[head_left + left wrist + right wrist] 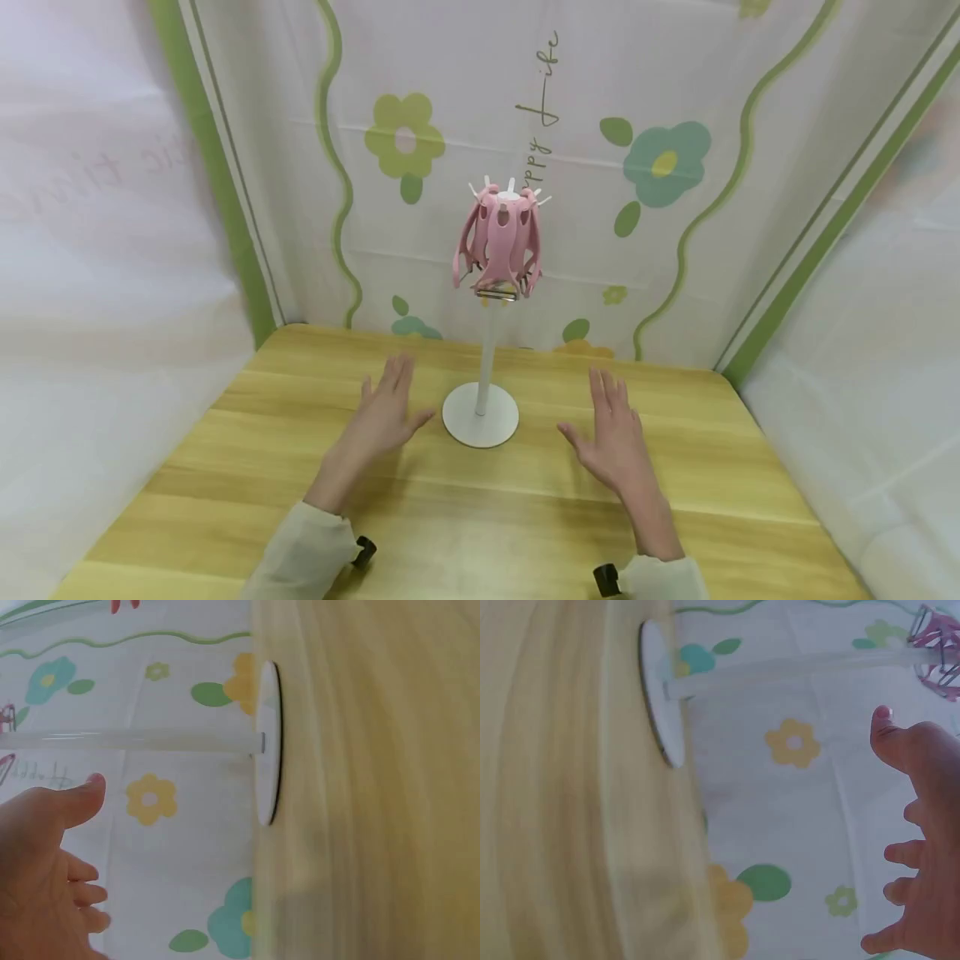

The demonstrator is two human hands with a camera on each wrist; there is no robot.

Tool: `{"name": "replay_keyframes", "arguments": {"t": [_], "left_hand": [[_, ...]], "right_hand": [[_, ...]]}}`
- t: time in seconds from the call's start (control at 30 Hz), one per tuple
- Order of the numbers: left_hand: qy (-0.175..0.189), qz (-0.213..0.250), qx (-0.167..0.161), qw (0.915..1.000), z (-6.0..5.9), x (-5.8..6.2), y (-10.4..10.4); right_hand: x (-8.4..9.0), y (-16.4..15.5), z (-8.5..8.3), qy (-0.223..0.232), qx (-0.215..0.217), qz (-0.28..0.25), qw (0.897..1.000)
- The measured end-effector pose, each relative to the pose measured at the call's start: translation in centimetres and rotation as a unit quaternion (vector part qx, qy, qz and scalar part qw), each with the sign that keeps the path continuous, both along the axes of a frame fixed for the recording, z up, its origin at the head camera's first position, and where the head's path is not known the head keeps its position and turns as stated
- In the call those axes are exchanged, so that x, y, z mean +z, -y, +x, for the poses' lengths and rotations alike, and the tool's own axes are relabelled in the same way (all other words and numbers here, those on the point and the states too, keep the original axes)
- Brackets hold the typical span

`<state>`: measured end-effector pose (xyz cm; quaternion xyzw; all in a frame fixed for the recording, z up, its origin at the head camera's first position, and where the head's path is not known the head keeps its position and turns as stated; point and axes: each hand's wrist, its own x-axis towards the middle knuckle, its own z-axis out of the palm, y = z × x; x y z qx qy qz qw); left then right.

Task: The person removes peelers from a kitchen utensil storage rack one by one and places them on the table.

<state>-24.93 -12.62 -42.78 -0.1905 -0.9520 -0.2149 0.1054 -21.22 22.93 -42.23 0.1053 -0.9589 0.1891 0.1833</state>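
A white stand with a round base (480, 414) and thin pole (487, 354) rises from the middle of the wooden table (675, 500). Several pink hair claw clips (501, 242) hang from the pegs at its top. My left hand (382, 412) hovers open just left of the base, fingers straight, holding nothing. My right hand (613, 433) hovers open to the right of the base, also empty. In the left wrist view the left hand (45, 862) is near the pole (135, 741) and base (268, 742). The right wrist view shows the right hand (919, 840), the base (660, 694) and the clips (937, 649).
A white cloth backdrop (675, 167) with green stripes and flower prints closes the table on the back and both sides. Bare tabletop lies in front of the hands and to either side of the stand.
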Motion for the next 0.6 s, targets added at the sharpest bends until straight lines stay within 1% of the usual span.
{"name": "replay_keyframes", "arguments": {"t": [0.07,0.13,0.2,0.27,0.33,0.43,0.5,0.6], "left_hand": [[0.035,0.033,-0.027,0.9985,-0.3,0.5,-0.2],[0.076,0.064,-0.055,0.9935,-0.7,1.1,-0.7],[0.095,0.086,-0.086,0.9881,-1.3,1.6,-1.5],[0.099,0.103,-0.11,0.9835,-2.2,2.2,-2.4],[0.092,0.118,-0.13,0.9802,-3.1,2.8,-3.3],[0.083,0.145,-0.152,0.9741,-4.5,4.0,-4.6],[0.082,0.164,-0.162,0.9697,-5.3,4.8,-5.4],[0.079,0.201,-0.175,0.9606,-6.4,6.0,-6.5]], "right_hand": [[0.9,0.4,0.0,-0.03,0.019,-0.021,0.999],[2.0,0.9,0.0,-0.066,0.038,-0.046,0.996],[3.4,1.6,0.0,-0.105,0.059,-0.075,0.99],[5.0,2.4,0.0,-0.144,0.079,-0.099,0.981],[6.9,3.4,0.0,-0.18,0.101,-0.123,0.971],[9.9,4.8,-0.1,-0.216,0.129,-0.149,0.956],[11.7,5.6,-0.3,-0.228,0.144,-0.165,0.949],[14.2,6.6,-0.7,-0.226,0.156,-0.18,0.945]]}}
